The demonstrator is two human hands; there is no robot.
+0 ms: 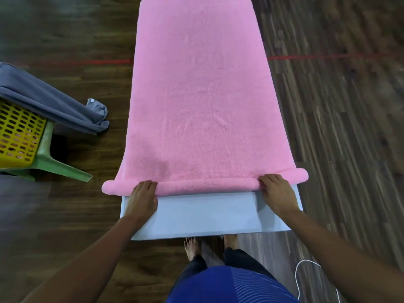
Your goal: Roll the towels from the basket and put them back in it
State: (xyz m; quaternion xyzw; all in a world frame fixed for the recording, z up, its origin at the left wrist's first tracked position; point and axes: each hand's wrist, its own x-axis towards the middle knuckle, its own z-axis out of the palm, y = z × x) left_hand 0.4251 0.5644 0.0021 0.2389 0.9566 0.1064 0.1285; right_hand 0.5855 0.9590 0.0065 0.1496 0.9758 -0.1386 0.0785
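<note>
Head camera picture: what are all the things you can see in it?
pink towel: one, pink, along the table, near end rolled
table: one, pale blue-grey, under the pink towel
grey towel: one, grey, draped over the basket
basket: one, yellow, left edge, on the stool
stool: one, green, under the basket
cord: one, white, floor, lower right
feet: two, bare, floor below the table
left hand: one, holds the roll's left part
right hand: one, holds the roll's right part

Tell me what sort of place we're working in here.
Probably a hall or activity room, though I can't be sure: wood-plank floor crossed by a red line, a narrow pale table under the pink towel, and a yellow basket perched on a green plastic stool.
</note>
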